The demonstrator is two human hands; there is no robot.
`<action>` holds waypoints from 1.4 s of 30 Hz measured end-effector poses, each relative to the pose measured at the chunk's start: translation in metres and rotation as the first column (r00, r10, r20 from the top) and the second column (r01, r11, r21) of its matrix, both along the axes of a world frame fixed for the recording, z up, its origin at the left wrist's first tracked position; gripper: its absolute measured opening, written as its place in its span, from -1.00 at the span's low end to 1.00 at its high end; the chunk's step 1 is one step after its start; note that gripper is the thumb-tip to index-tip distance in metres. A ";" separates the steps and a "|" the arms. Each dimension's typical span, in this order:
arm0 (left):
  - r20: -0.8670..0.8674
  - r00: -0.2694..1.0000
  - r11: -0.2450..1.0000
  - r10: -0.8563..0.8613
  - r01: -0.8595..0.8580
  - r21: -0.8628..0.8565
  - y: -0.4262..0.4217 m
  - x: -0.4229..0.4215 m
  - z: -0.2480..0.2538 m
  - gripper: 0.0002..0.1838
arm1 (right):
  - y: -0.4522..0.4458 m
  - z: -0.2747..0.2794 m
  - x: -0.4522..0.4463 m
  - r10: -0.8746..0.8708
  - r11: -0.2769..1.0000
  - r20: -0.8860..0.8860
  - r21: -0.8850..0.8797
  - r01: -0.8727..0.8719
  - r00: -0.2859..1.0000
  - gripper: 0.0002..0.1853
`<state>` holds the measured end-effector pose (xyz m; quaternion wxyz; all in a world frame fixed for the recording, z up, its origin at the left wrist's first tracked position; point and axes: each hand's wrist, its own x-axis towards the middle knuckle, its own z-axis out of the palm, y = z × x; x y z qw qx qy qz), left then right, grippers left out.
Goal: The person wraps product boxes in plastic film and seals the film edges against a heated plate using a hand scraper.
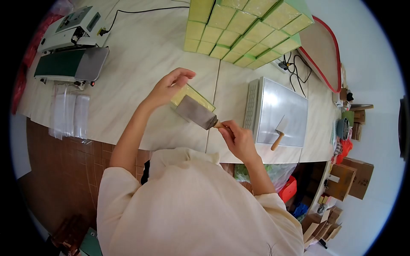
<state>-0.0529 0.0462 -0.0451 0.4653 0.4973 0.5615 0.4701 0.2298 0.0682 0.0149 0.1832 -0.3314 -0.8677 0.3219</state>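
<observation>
In my right hand [239, 141], the fingers are closed around the wooden handle of a scraper [194, 112] with a broad metal blade. The blade points left and lies over the near side of a pale yellow-green, wrapped-looking block [200, 98] on the table, hiding part of it. My left hand [170, 86] is at the block's far left end, its fingers loosely bent and apart. Whether it touches the block I cannot tell. Right of my right hand, a second, smaller wooden-handled spatula [279, 132] rests on a flat metal-topped appliance [273, 102].
Stacked pale green blocks [239, 34] stand at the table's back. A sealer-like machine [74, 47] with a green belt sits at left, near clear plastic bags [70, 111]. A black cable [299, 70] and a red-edged tray-like panel [326, 55] are at right. Cardboard boxes [341, 181] lie beyond.
</observation>
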 end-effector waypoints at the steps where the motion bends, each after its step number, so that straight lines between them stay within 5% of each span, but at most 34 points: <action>1: 0.168 0.984 0.996 0.054 -0.066 0.067 -0.004 0.002 -0.012 -0.54 | 0.000 0.001 0.001 -0.001 1.000 0.003 0.000 0.001 1.000 -0.84; 2: 0.335 0.938 0.983 0.094 -0.142 0.120 -0.008 0.005 -0.023 -0.37 | 0.000 0.002 0.002 -0.018 0.999 0.029 0.035 0.017 0.999 -0.84; 5: 0.378 0.896 0.945 0.234 -0.301 0.129 -0.017 0.024 -0.044 -0.11 | -0.003 0.005 0.005 -0.036 0.997 0.080 0.066 0.030 0.996 -0.85; 8: 0.342 0.888 0.899 0.308 -0.389 0.202 -0.015 0.034 -0.064 -0.06 | -0.008 0.007 0.011 -0.036 0.998 0.119 0.062 0.029 0.992 -0.85; 25: 0.479 0.820 0.867 0.314 -0.453 0.206 0.011 0.031 -0.088 -0.22 | -0.036 0.025 0.065 -0.095 0.994 0.255 0.078 0.077 0.962 -0.86; 33: 0.539 0.790 0.884 0.292 -0.439 0.164 0.011 0.034 -0.088 -0.17 | -0.029 0.011 0.014 -0.135 0.991 0.068 0.024 0.134 0.988 -0.86; 42: 0.566 0.768 0.879 0.300 -0.454 0.150 0.011 0.036 -0.085 -0.16 | -0.004 0.002 -0.034 -0.008 0.945 0.316 0.312 -0.096 0.949 -0.84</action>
